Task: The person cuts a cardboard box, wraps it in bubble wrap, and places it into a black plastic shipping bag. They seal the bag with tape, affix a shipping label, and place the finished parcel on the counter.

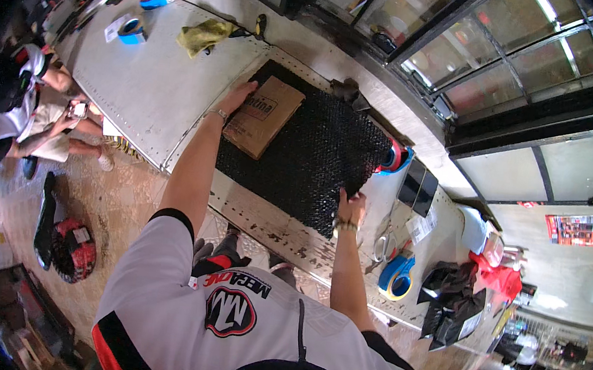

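Head view, looking down on a long pale metal table (147, 90) running from about 10 o'clock to 4 o'clock. A black bubble-textured packing sheet (314, 154) lies spread flat near the picture centre, on the table. A flat brown cardboard box (264, 115) rests on the sheet's 10 o'clock end, printed face up, its long side tilted toward 1 o'clock. Left hand (237, 96): arm stretched out, palm down, fingers flat against the box's 10 o'clock edge; touching, not wrapped around it; bracelet at the wrist. Right hand (350, 206): closed in a narrow pinch on the sheet's near edge at about 5 o'clock of the sheet, which is slightly lifted there. Just past the sheet at 3 o'clock sits a red-and-blue tape dispenser (393, 159), partly hidden by the sheet, with two dark flat rectangles (418, 187) beside it. At 4 o'clock of the right hand: scissors (382, 244), then a blue tape roll (395, 275) with a yellow inner rim, then a heap of black bags (452, 302). Toward 11 o'clock, well apart from the box: a yellow rag (204, 34) and two more blue tape dispensers (133, 29). At 9 o'clock, beyond the table edge, another person (28, 121) sits low, looking at a phone.
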Motion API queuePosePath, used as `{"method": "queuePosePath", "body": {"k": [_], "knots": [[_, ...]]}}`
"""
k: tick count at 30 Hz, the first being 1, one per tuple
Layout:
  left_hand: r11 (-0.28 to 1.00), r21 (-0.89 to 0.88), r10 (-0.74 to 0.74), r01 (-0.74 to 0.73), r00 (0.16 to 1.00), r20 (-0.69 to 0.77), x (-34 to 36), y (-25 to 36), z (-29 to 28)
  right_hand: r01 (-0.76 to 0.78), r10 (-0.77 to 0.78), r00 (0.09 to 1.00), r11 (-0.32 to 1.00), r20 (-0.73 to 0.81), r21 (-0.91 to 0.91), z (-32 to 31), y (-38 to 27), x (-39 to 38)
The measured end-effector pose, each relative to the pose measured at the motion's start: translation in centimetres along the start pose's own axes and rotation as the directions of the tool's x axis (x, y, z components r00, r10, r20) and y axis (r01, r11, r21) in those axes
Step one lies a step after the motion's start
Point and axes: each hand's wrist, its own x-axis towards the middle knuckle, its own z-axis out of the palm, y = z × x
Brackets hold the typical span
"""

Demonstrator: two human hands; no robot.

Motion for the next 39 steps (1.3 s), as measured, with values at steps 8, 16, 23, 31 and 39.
{"method": "queuePosePath", "body": {"k": [8, 16, 23, 31, 39], "knots": [[0.954, -0.291, 0.051, -0.068, 0.996, -0.067, -12.5, -7.0, 8.8, 0.416, -0.477, 0.825, 0.875, -0.304, -0.247, -5.1, -15.3, 12.5], [0.773, 0.468, -0.003, -0.429, 0.735, 0.678, -27.1, -3.9, 8.0, 0.817, -0.837, 0.529, 0.547, 0.141, 0.18, -2.3, -23.6, 0.6], [0.439, 0.504, 0.297, -0.743, 0.65, 0.699, -25.6, -4.5, 3.7, 0.895, -0.702, 0.43, 0.417, 0.568, -0.162, 1.1, -18.8, -6.7], [0.496, 0.37, 0.342, -0.785, 0.569, 0.748, -26.6, -6.2, 3.1, 0.917, -0.791, 0.387, 0.383, 0.473, -0.111, 1.4, -21.2, -2.1], [0.649, 0.303, 0.316, -0.698, 0.609, 0.727, -26.3, -6.1, 2.3, 0.919, -0.748, 0.39, 0.353, 0.538, -0.175, 3.4, -21.3, 1.2]]}}
